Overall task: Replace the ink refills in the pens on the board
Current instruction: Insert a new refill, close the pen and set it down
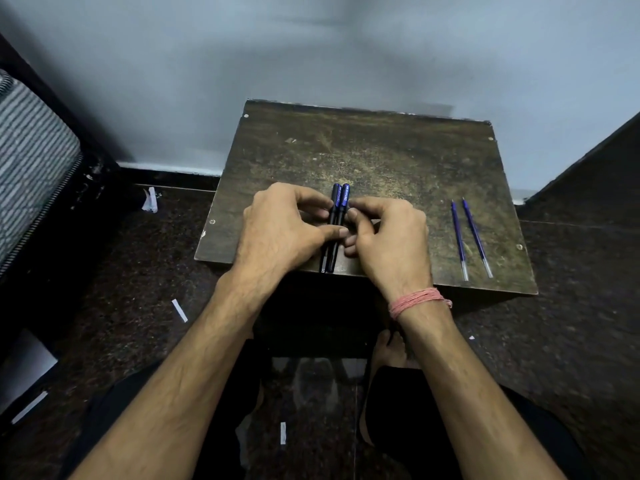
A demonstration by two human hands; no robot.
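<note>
Two dark pens with blue caps lie side by side near the front of the worn wooden board [363, 150]: the left pen [333, 216] and the right pen [343, 211]. My left hand [284, 230] pinches the left pen from the left. From the right, the fingertips of my right hand [388, 237] press on the right pen. Both pens point away from me, and their lower ends reach the board's front edge. Two blue ink refills [459, 237] [477, 237] lie apart on the right side of the board, untouched.
The board rests on a dark speckled floor against a pale wall. Scraps of white paper [179, 310] litter the floor. A striped mattress [31, 161] is on the left, and a dark slanted panel [588, 174] on the right. My crossed legs are below the board.
</note>
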